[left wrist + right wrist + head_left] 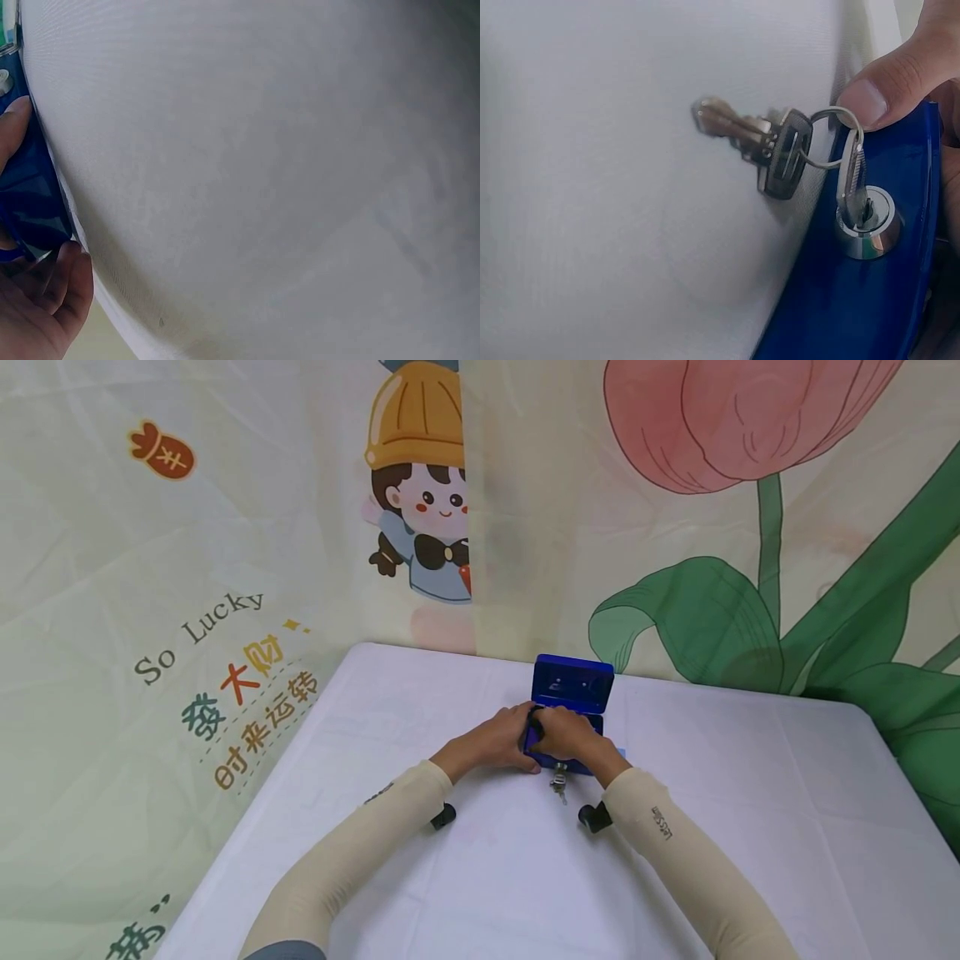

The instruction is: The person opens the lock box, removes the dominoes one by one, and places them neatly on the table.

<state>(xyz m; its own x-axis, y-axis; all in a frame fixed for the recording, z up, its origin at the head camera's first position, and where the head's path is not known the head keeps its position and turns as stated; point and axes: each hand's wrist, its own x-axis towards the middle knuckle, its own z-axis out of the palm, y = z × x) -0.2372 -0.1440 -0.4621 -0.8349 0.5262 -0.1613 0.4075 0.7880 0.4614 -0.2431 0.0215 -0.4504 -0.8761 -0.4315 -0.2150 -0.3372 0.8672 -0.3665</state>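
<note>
A small blue cash box [567, 766] stands on the white table with its lid [573, 683] raised. My left hand [498, 739] holds the box's left end, its thumb low at the front corner. From above, my right hand [566, 732] curls over the box's left part, where a dark edge shows by the fingertips; I cannot tell what they hold. On the front, a key stands in the round silver lock [870, 232]. A second key [784, 154] hangs from its ring [826, 163]. In the left wrist view, fingers [67, 289] lie at the box's corner.
A white cloth covers the table [480, 877]. Printed curtains [525, 527] hang behind its far edge. Beside the box's right end, partly behind the right forearm, shows a small light-blue item [621, 752].
</note>
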